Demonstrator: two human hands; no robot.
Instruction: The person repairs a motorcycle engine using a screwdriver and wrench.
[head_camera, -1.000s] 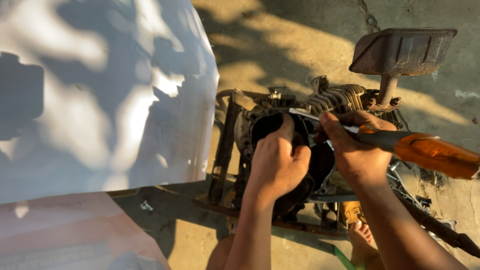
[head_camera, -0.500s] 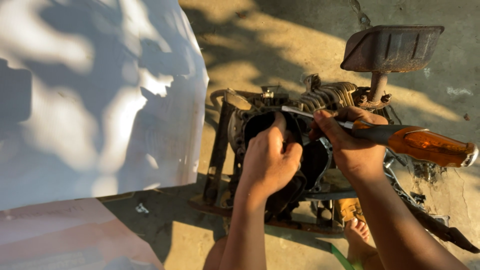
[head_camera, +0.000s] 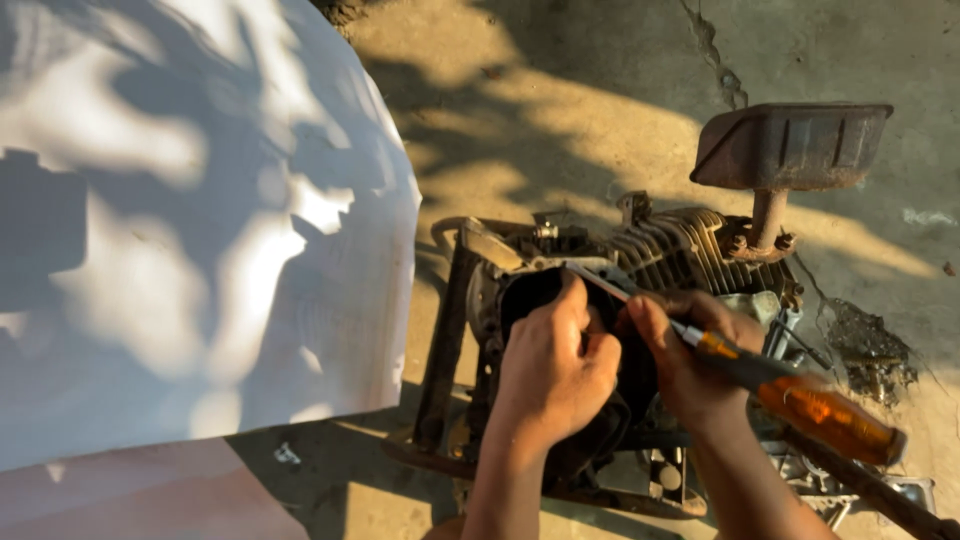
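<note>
Right hand (head_camera: 690, 365) still grips the screwdriver (head_camera: 790, 400) (tip unmoved); left hand (head_camera: 550, 370) stays cupped on the engine (head_camera: 660, 250).

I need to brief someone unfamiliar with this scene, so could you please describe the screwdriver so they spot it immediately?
Find the small engine on the concrete ground. Over its dark open housing, the right hand grips the screwdriver. Its translucent orange handle and slim metal shaft set it apart from the grimy dark parts.

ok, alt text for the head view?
Two hands work on a small engine on concrete: the left hand presses its dark opening, while the right hand holds an orange-handled screwdriver. A white sheet lies left.
</note>
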